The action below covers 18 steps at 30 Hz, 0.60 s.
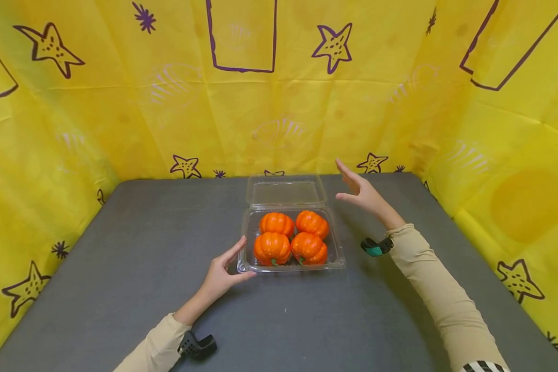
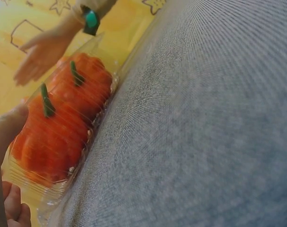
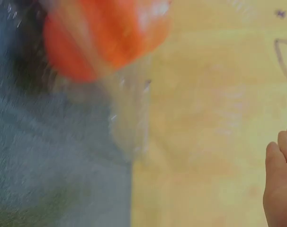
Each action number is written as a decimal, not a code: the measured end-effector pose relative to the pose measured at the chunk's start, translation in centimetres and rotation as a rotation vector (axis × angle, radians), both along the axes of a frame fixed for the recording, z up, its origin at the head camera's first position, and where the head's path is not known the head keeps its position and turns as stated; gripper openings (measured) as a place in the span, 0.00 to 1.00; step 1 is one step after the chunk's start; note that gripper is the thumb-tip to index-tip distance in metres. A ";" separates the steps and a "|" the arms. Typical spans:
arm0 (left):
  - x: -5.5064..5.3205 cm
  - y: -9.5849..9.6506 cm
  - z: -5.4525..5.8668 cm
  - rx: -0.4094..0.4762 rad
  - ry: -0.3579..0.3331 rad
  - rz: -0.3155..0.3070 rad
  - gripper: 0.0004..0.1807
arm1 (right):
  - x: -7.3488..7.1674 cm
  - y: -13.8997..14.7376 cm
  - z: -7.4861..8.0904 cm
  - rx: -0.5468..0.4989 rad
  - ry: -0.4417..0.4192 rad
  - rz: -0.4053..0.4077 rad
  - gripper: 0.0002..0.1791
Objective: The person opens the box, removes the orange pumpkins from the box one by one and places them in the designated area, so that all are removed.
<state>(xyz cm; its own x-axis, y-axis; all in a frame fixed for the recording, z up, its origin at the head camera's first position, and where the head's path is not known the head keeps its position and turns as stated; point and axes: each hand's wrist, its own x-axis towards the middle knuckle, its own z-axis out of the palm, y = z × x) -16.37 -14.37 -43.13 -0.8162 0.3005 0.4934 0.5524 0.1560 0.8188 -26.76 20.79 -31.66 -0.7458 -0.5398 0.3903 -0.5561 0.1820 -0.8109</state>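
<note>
A clear plastic clamshell container (image 1: 337, 256) stands on the table with its lid (image 1: 285, 191) tipped back, away from me. Inside sit several orange toy pumpkins (image 1: 273, 248) with green stems, set in two rows. At the container's near left corner is my left hand (image 1: 218, 276), fingers along the left side and thumb by the front edge. Its straight fingers touch the plastic. My right hand (image 1: 360, 196) is raised in the air to the right of the lid, holding nothing, thumb spread from straight fingers. The right wrist view is blurred around the pumpkin and plastic.
A dark grey table (image 1: 167, 217) carries the container. Yellow cloth (image 1: 279, 108) with starfish drawings hangs behind it and on both sides. Each wrist wears a dark strap; the right strap (image 1: 375, 247) shows a green patch.
</note>
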 end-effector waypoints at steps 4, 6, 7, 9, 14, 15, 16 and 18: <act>0.1 0.0 0.1 -0.002 -0.010 0.019 0.40 | 1.8 -0.7 0.4 -0.026 0.117 0.075 0.46; 0.1 0.0 0.1 -0.005 -0.015 0.023 0.39 | 2.9 -1.3 0.0 -0.012 0.174 0.107 0.49; 0.1 0.0 0.2 -0.007 -0.017 0.025 0.39 | 3.5 -1.6 -0.3 0.003 0.193 0.118 0.50; 0.2 0.0 0.2 -0.005 -0.023 0.026 0.39 | 4.5 -2.2 -1.1 0.037 0.226 0.134 0.51; 0.1 -0.1 0.2 0.011 -0.018 0.030 0.39 | 6.2 -3.5 -3.1 0.111 0.226 0.147 0.50; 0.1 -0.1 0.2 0.010 -0.014 0.029 0.39 | 6.3 -3.6 -3.5 0.114 0.218 0.153 0.50; 0.1 -0.1 0.2 0.009 -0.010 0.028 0.39 | 6.5 -3.7 -3.8 0.115 0.207 0.160 0.50; 0.1 -0.1 0.1 0.008 -0.003 0.022 0.39 | 6.4 -3.7 -4.9 0.115 0.183 0.172 0.49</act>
<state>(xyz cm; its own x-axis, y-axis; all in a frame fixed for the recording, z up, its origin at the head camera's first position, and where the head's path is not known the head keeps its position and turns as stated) -16.24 -14.47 -43.00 -0.8241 0.2781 0.4934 0.5466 0.1618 0.8216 -20.34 17.12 -36.54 -0.5619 -0.7012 0.4389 -0.7221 0.1569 -0.6738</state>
